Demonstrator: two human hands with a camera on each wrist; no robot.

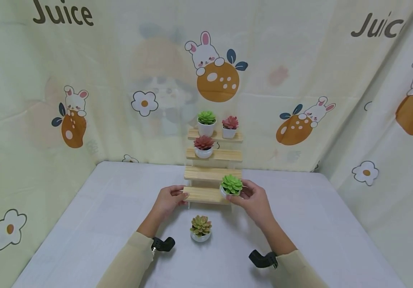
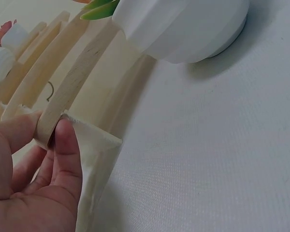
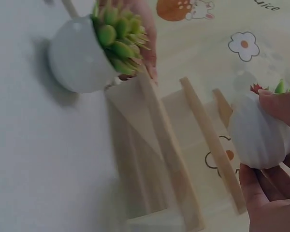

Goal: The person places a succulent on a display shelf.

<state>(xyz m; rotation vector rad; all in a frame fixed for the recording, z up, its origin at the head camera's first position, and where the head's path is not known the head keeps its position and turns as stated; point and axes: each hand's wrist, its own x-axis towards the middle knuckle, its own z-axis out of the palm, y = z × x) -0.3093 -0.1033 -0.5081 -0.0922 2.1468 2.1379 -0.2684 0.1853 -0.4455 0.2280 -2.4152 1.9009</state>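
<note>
A tiered wooden shelf stand (image 1: 204,195) stands at the back of the table. My left hand (image 1: 168,200) pinches the left end of its lowest board between thumb and fingers, as the left wrist view shows. With my right hand (image 1: 255,200) I hold a bright green succulent (image 1: 231,184) by its white ribbed pot (image 3: 258,133), near the right end of the lowest board. In the right wrist view that pot is off the boards. On the table in front of the stand sits a yellowish-green succulent (image 1: 201,226) in a round white pot, apart from both hands.
On the top board stand a green succulent (image 1: 206,118) and a pink-red succulent (image 1: 230,122) in white pots. A dark red succulent (image 1: 203,143) sits on the board below. A printed curtain (image 1: 113,132) hangs behind the white-covered table (image 1: 95,216).
</note>
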